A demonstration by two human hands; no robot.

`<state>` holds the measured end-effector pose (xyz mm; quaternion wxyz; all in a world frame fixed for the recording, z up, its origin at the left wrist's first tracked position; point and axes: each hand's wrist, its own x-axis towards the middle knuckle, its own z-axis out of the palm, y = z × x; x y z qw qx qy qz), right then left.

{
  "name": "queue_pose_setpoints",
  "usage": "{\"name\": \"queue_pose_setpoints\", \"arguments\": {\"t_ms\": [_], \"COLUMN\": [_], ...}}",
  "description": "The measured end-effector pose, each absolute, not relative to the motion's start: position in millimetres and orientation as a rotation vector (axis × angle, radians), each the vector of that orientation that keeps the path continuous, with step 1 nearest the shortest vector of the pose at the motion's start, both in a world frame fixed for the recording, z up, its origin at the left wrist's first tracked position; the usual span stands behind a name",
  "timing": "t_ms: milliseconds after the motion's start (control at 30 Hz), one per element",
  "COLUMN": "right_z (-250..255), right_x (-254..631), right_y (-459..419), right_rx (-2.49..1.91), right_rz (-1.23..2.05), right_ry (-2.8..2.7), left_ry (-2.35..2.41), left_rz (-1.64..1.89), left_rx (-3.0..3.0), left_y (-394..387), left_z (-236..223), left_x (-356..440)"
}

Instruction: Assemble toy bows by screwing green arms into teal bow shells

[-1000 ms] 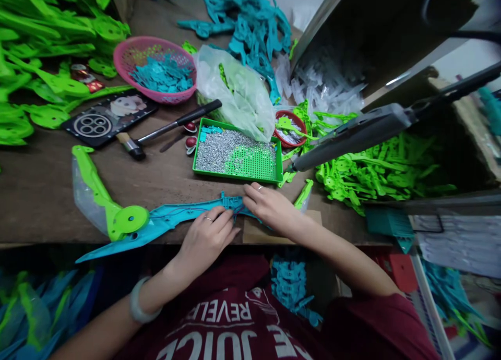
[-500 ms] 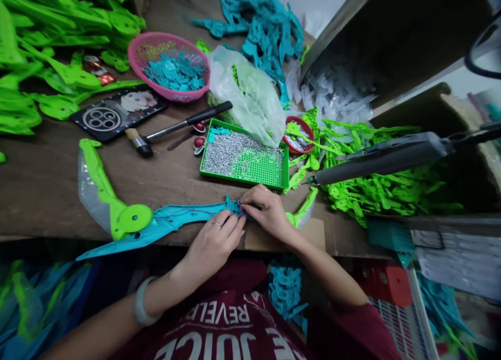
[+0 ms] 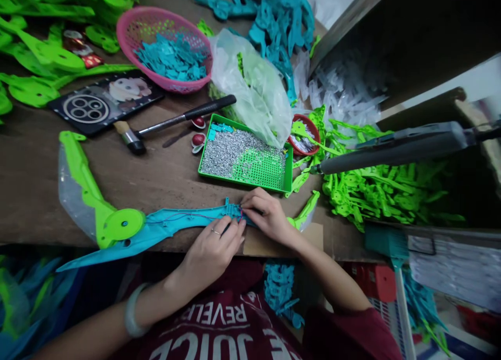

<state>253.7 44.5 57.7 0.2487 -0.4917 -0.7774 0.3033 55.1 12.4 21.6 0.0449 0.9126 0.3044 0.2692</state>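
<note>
Brown table (image 3: 35, 198) under all of it, near edge passing below the left hand (image 3: 215, 245). At the fingertips, a long blue shell (image 3: 168, 220), ribbed face up. Long axis runs left to right, roughly along the table edge, slightly askew: the tapered point aims left and back toward the wearer, well left of the fingers. Right end partly covered by the right hand (image 3: 266, 214). From a round hub left of the fingers, a green arm (image 3: 84, 177) rises away from the person; a shorter green arm (image 3: 307, 211) slants away just right of the right hand.

Left fingers bunched and bent, tips on the shell; cannot tell whether they grip.

Surroundings, by size. Green pile (image 3: 43, 47) far left of the fingers and beyond; second green heap (image 3: 376, 177) well to their right; blue heap (image 3: 279, 21) farthest beyond them. Grey tool (image 3: 391, 148) slants in from the right, tip beyond the right fingers. Plastic bag (image 3: 250, 88) past the fingers, lapping the green tray (image 3: 264, 176). Pink basket (image 3: 126, 36) of blue bits, beyond and left. The tray, with small metal pieces, sits just beyond the fingers — nearest obstacle that way. Hammer (image 3: 168, 123) beyond and left; red bowl (image 3: 313, 127) beyond and right.

Thin wire (image 3: 191, 214) lies along the shell to the right fingertips, which are narrowed together — pinching or only touching, cannot tell.
</note>
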Motion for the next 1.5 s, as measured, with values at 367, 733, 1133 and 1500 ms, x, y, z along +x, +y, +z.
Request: {"name": "queue_pose_setpoints", "arguments": {"t_ms": [367, 733, 1133, 1500], "right_z": [74.5, 61.0, 60.4, 58.0], "right_x": [286.4, 271.9, 273.5, 262.2], "right_y": [29.4, -30.1, -3.9, 1.6], "right_rx": [-1.392, -1.644, -1.478, -1.758], "right_rz": [0.752, 0.193, 0.124, 0.346], "right_ry": [-2.186, -2.456, -2.562, -2.345], "left_ry": [0.898, 0.832, 0.910, 1.001], "left_rz": [0.796, 0.773, 0.731, 0.799], "left_rx": [2.747, 2.839, 2.855, 2.817], "left_y": [16.5, 25.4, 22.8, 18.3], "left_z": [21.0, 24.1, 31.1, 28.9], "left_x": [53.9, 55.2, 59.9, 60.6]}}
